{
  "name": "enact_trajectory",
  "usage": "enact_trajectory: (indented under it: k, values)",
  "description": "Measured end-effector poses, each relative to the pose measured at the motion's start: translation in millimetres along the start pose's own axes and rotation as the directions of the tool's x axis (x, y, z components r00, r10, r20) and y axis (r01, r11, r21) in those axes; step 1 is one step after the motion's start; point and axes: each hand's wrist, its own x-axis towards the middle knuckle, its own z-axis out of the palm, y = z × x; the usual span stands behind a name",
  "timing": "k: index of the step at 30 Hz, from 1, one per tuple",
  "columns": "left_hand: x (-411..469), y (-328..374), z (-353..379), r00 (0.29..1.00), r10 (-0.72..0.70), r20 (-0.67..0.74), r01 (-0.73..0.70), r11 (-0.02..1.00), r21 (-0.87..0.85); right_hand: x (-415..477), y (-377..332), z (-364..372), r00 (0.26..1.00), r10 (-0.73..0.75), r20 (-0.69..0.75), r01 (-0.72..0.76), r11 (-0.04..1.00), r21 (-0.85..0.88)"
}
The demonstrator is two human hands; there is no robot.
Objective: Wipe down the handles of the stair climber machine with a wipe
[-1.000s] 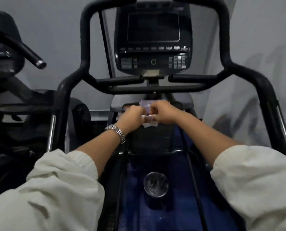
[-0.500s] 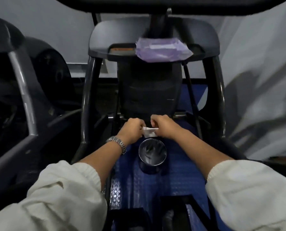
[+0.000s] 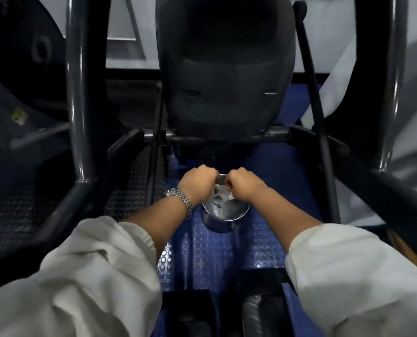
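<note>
While I look down between the machine's uprights, a dark frame tube rises at the far left over black studded matting. Moving right, my left hand, with a metal watch on the wrist and a cream sleeve pushed back, is curled into a fist above the far left rim of a shiny metal cup that stands on the blue studded floor. Something pale, which may be the wipe, shows between my two fists and down into the cup; it is too blurred to be sure, and I cannot tell which fingers grip it. My right hand is likewise closed in a fist, just beside the left, over the cup's far rim. Beyond both hands sits the machine's dark plastic housing. To the right, a thin black rod slants down, and another frame tube stands at the far right before a pale wall. No handles show in this view.
</note>
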Motion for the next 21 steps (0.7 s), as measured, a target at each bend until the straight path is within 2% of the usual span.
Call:
enact_trajectory:
  k: [6,12,21]
  values:
    - [8.3,-7.8,33.9,0.999,-0.008,0.047,0.006,0.999,0.044,18.4,17.8,42.1,0.992,0.093,0.082,-0.083,0.990,-0.111]
    - [13.3,-11.2,44.3,0.999,-0.019,0.047,0.018,1.000,0.016,38.5,31.8,59.5,0.982,0.136,0.134,-0.106,0.971,-0.213]
    - [10.8,-11.5,41.1,1.000,-0.020,0.013,0.020,1.000,0.018,36.1,32.6,53.4,0.977,0.144,0.158,-0.120,0.981,-0.155]
